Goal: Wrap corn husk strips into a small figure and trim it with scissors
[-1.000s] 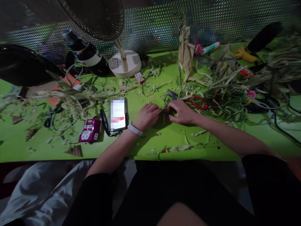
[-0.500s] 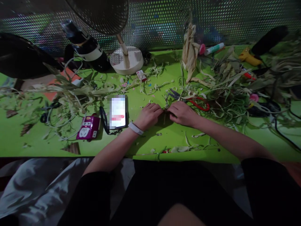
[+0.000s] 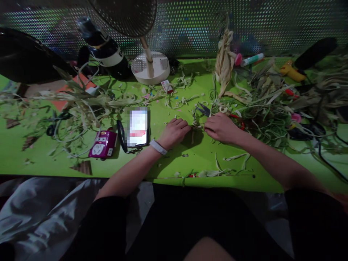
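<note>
A perforated panel [image 3: 190, 29] stands behind the green table [image 3: 168, 165]; light (uneven) is dim.

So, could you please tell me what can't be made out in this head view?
All in the head view, now:
- Left hand: the fingers hide whether it grips the small piece, which is too small to identify.
- Right hand: anything inside its curled fingers is hidden.
- Scissors: handles partly behind the right hand.
- Phone: screen blurred by pixelation.
- Fan: top cut off by the upper edge.

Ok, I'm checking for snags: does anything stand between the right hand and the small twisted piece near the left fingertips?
Nothing visible stands between the right hand and the small twisted piece; the scissors' blades lie just beyond that gap.
</note>
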A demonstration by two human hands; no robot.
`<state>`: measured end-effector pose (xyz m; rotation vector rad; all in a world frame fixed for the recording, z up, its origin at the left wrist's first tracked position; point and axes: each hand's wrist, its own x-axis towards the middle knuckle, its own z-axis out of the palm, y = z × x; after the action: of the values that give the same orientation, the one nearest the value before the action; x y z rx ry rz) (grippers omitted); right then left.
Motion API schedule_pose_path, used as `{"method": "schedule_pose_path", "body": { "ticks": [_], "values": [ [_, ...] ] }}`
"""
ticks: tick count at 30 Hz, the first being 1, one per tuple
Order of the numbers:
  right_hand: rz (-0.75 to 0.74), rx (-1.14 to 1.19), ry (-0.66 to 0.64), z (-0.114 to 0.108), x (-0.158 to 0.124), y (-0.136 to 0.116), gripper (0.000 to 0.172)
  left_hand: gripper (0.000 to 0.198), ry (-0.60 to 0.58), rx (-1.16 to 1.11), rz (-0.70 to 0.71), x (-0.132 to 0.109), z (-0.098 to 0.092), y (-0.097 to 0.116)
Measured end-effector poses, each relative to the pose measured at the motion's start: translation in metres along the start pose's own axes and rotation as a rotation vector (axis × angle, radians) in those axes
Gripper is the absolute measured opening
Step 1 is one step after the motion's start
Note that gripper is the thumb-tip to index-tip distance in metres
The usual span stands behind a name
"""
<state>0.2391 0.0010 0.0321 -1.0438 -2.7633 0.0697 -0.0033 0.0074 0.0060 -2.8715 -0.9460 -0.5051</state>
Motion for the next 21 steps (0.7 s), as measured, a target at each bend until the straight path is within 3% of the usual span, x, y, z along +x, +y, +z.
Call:
{"method": "schedule_pose_path", "body": {
  "ticks": [4,8,11,15,18,21],
  "values": [
    [0.069,0.149,-0.023,-0.009,-0.008,0.009,0.017,0.019,-0.006,-0.013,-0.022,0.000,-0.002,-0.001],
    [0.148,0.364,0.085,-0.011,-0.010,0.009,0.017,0.018,-0.007,-0.022,-0.023,0.001,-0.001,-0.002],
    [0.138,0.237,0.109,-0.007,-0.004,-0.002,0.028,0.017,0.018,0.000,0.003,0.001,0.000,-0.001],
    [0.086,-0.120,-0.004,0.001,0.008,-0.016,0.046,0.017,0.033,0.031,0.013,0.001,0.001,-0.001],
    [0.016,-0.278,-0.040,0.006,0.015,-0.016,0.037,0.018,0.034,0.035,0.014,0.001,0.001,0.000],
    [-0.048,-0.251,-0.047,0.010,0.018,-0.011,0.029,0.017,0.030,0.040,0.014,0.002,0.001,0.000]
  ]
}}
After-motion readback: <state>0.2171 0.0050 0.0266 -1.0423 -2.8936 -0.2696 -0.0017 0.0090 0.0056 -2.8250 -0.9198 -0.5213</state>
